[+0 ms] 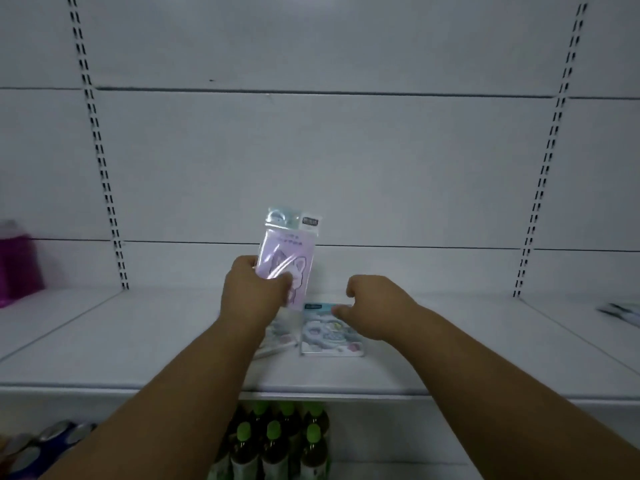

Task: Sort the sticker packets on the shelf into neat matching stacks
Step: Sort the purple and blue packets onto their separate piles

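My left hand point(252, 295) grips a purple sticker packet point(290, 252) with a rabbit drawing, held upright above the white shelf point(138, 341). My right hand point(372, 306) hovers with fingers curled and apart, its fingertips at the top of a light-blue packet stack point(329, 336) lying flat on the shelf. Another pale packet point(278, 336) lies partly hidden under my left wrist.
A pink container point(17, 265) stands at the far left of the shelf. More packets point(620, 311) lie at the far right edge. Below the shelf stand green-capped bottles point(277, 441) and silver-topped cans point(45, 441). Slotted uprights run up the back panel.
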The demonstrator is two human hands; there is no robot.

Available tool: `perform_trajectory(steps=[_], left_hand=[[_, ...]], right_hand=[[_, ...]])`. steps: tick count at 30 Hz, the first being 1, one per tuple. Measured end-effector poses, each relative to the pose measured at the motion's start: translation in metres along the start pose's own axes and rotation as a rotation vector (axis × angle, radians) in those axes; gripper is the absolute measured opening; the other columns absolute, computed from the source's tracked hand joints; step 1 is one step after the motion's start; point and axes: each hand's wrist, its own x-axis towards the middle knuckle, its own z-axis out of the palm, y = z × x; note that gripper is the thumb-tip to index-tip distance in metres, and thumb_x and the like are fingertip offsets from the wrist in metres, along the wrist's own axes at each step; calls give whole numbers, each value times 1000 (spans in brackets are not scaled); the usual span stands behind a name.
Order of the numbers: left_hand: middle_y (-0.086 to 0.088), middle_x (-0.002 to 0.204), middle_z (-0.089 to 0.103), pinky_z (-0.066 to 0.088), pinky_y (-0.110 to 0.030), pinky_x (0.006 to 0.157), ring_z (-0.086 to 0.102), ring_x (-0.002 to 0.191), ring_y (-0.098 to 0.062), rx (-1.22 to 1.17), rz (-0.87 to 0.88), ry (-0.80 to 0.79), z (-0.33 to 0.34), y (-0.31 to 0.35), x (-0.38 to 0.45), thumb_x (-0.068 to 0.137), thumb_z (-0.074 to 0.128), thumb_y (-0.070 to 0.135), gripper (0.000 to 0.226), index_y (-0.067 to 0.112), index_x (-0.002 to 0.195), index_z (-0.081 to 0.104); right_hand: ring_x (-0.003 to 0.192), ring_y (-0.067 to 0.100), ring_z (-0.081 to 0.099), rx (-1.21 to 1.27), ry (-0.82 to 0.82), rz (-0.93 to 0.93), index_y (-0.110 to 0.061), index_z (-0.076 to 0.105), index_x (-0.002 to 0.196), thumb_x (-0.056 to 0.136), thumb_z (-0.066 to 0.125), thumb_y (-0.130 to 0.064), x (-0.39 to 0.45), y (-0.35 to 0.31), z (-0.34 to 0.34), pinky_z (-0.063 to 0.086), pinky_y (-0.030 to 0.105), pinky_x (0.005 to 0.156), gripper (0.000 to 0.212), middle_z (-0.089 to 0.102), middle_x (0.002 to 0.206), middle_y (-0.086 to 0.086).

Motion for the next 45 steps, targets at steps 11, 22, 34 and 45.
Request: perform_trajectory(steps=[11, 22, 34, 45], left_hand=[[2, 94, 69, 48, -26, 62, 65, 77, -13, -362, 23, -54, -47, 10, -45, 96, 56, 17, 9, 21, 103, 60], [-2, 101, 72, 54, -34, 76, 69, 88, -21, -513, -10, -194, 18, 33, -61, 97, 54, 11, 13, 18, 106, 61], [0, 96, 72, 56, -38, 80, 70, 85, -21, -588, 0, -462, 221, 114, -164, 95, 56, 10, 17, 25, 91, 61], [-3, 94, 73, 57, -39, 80, 70, 85, -23, -600, -59, -530, 409, 208, -273, 95, 56, 11, 10, 17, 95, 64]], right_hand=[[113, 31, 51, -96, -118, 288, -22, 48, 122, 68, 53, -65, 13, -36, 53, 44, 41, 93, 69, 55, 124, 8], [81, 13, 59, 557, 552, 156, -14, 57, 106, 90, 52, -8, -24, 37, -6, 41, 9, 60, 17, 61, 95, -2], [80, 4, 63, 610, 823, 376, -18, 58, 103, 92, 54, -5, -141, 262, -98, 47, 8, 62, 18, 65, 91, -4], [88, 18, 66, 485, 788, 487, -15, 61, 105, 89, 53, -8, -200, 475, -179, 54, 31, 77, 19, 69, 98, 3]])
